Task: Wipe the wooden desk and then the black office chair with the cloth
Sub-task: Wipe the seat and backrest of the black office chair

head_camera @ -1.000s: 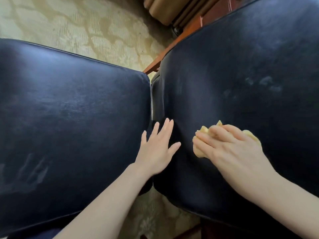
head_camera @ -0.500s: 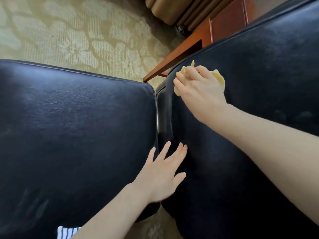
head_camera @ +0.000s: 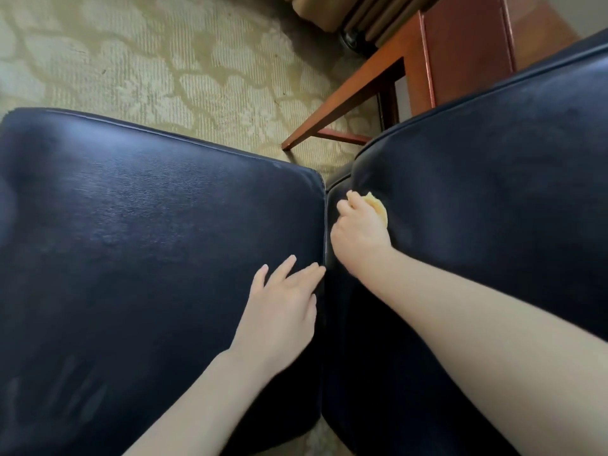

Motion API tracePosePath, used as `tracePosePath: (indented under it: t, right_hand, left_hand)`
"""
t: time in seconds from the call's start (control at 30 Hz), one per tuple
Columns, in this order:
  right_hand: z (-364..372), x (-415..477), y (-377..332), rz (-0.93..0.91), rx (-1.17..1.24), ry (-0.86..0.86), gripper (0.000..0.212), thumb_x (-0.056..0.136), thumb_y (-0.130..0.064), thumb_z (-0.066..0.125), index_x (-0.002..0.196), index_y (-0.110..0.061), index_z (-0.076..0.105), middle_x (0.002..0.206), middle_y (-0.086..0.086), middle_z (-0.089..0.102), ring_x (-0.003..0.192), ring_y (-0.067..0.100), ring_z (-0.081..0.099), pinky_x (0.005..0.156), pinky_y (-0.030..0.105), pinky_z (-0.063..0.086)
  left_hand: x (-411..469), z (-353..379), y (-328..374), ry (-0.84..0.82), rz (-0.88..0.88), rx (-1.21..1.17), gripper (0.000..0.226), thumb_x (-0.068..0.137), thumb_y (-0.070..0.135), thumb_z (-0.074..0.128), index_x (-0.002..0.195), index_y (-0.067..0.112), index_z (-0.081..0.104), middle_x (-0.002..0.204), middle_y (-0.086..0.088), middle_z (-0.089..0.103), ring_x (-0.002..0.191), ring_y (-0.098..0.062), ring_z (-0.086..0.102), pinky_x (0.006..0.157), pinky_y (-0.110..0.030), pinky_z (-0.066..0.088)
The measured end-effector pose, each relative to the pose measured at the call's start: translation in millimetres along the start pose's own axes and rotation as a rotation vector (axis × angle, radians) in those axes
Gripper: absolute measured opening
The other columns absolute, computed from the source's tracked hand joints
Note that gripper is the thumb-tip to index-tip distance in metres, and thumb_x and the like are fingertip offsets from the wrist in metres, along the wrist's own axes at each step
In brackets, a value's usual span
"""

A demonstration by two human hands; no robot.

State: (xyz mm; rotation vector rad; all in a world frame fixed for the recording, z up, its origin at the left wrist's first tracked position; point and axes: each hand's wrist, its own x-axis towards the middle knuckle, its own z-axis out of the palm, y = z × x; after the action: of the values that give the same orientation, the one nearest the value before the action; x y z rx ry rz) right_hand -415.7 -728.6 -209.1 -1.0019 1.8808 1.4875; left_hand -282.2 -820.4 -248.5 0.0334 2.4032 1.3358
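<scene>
Leftmost, the chair's left pad [head_camera: 131,241] fills the near left, with carpet [head_camera: 131,60] beyond its far edge. The left hand [head_camera: 283,311] rests flat on that pad, fingers straight, their tips at the gap between the pads, which runs near to far. Just right of the gap, the right hand [head_camera: 358,235] is curled round the yellow cloth [head_camera: 378,207] and presses it on the right pad [head_camera: 493,192], near that pad's far left corner. Most of this pad lies right of and nearer than the cloth, so I judge the next stroke goes that way, and the right hand does it. Far right stands the counter [head_camera: 460,51]. Half a second ago the cloth was at the pad's far edge and the left hand lay across the gap.
</scene>
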Motion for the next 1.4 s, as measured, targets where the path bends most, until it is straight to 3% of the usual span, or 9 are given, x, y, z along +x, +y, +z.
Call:
tracePosePath:
  t: [0.33, 0.43, 0.53, 0.67, 0.73, 0.87, 1.0, 1.23, 1.4]
  right_hand:
    - [20, -75, -59, -0.286, 0.2, -0.198, 0.047, 0.093, -0.028, 0.05, 0.138, -0.016, 0.043, 0.146, 0.008, 0.039, 0.137, 0.025, 0.027, 0.114, 0.04, 0.017]
    - [10, -97, -45, -0.306, 0.294, -0.216, 0.037, 0.096, -0.029, 0.047, 0.132, -0.021, 0.049, 0.138, 0.005, 0.044, 0.128, 0.023, 0.036, 0.097, 0.034, 0.028]
    - [-5, -115, -11, -0.268, 0.342, -0.173, 0.033, 0.096, -0.035, 0.042, 0.126, -0.028, 0.052, 0.128, 0.003, 0.048, 0.118, 0.023, 0.043, 0.083, 0.033, 0.029]
    - [-8, -138, 33, -0.231, 0.281, -0.032, 0.023, 0.094, -0.029, 0.045, 0.115, -0.035, 0.052, 0.118, -0.008, 0.05, 0.115, 0.016, 0.039, 0.073, 0.028, 0.02]
    - [-5, -140, 50, -0.176, 0.217, 0.026, 0.023, 0.092, -0.022, 0.045, 0.11, -0.035, 0.049, 0.117, -0.012, 0.051, 0.117, 0.015, 0.037, 0.07, 0.027, 0.015]
    - [-6, -114, 71, -0.055, 0.115, 0.106, 0.022, 0.09, -0.019, 0.051, 0.108, -0.031, 0.047, 0.119, -0.011, 0.051, 0.12, 0.017, 0.037, 0.076, 0.028, 0.018]
    - [-4, -73, 78, 0.059, 0.086, 0.142, 0.028, 0.09, -0.022, 0.056, 0.117, -0.025, 0.05, 0.122, -0.006, 0.051, 0.121, 0.021, 0.038, 0.096, 0.034, 0.031]
    - [-4, -10, 60, 0.165, 0.117, 0.072, 0.024, 0.09, -0.026, 0.057, 0.113, -0.019, 0.06, 0.116, -0.001, 0.059, 0.118, 0.022, 0.038, 0.101, 0.036, 0.026]
    - [7, 22, 30, 0.114, 0.062, -0.083, 0.03, 0.094, -0.03, 0.048, 0.121, -0.021, 0.059, 0.128, 0.001, 0.056, 0.123, 0.025, 0.037, 0.107, 0.039, 0.022]
  left_hand:
    - [19, 2, 44, -0.001, -0.021, -0.038, 0.05, 0.099, 0.013, 0.031, 0.147, 0.026, 0.03, 0.153, 0.013, 0.03, 0.146, -0.013, 0.01, 0.117, -0.04, 0.005]
    - [15, 2, 46, 0.017, -0.043, -0.05, 0.05, 0.099, 0.011, 0.031, 0.147, 0.025, 0.029, 0.152, 0.013, 0.031, 0.146, -0.013, 0.011, 0.116, -0.041, 0.005]
    - [6, 3, 43, -0.007, -0.047, -0.04, 0.051, 0.099, 0.011, 0.031, 0.148, 0.024, 0.027, 0.152, 0.014, 0.03, 0.146, -0.013, 0.01, 0.116, -0.04, 0.005]
    - [-9, 6, 46, -0.106, 0.011, -0.067, 0.047, 0.097, 0.014, 0.034, 0.143, 0.023, 0.03, 0.145, 0.012, 0.036, 0.146, -0.016, 0.009, 0.117, -0.043, 0.008]
    - [-18, 11, 48, -0.21, 0.094, -0.073, 0.054, 0.098, 0.02, 0.038, 0.149, 0.024, 0.021, 0.156, 0.012, 0.021, 0.147, -0.013, 0.001, 0.119, -0.043, 0.003]
    - [-28, 22, 46, -0.37, 0.24, -0.132, 0.071, 0.1, 0.02, 0.037, 0.151, 0.027, -0.012, 0.157, 0.019, -0.016, 0.144, 0.0, -0.009, 0.117, -0.03, -0.008]
    - [-25, 25, 41, -0.353, 0.301, -0.07, 0.075, 0.099, 0.012, 0.035, 0.15, 0.026, -0.017, 0.156, 0.02, -0.017, 0.144, 0.0, -0.009, 0.118, -0.031, -0.008]
    - [-20, 32, 44, -0.341, 0.337, -0.04, 0.085, 0.089, 0.002, 0.037, 0.149, 0.026, -0.018, 0.156, 0.016, -0.018, 0.144, -0.004, -0.013, 0.118, -0.035, -0.008]
    - [-15, 41, 35, -0.349, 0.326, -0.09, 0.086, 0.089, 0.002, 0.035, 0.148, 0.034, -0.019, 0.153, 0.024, -0.022, 0.141, 0.001, -0.02, 0.112, -0.029, -0.016]
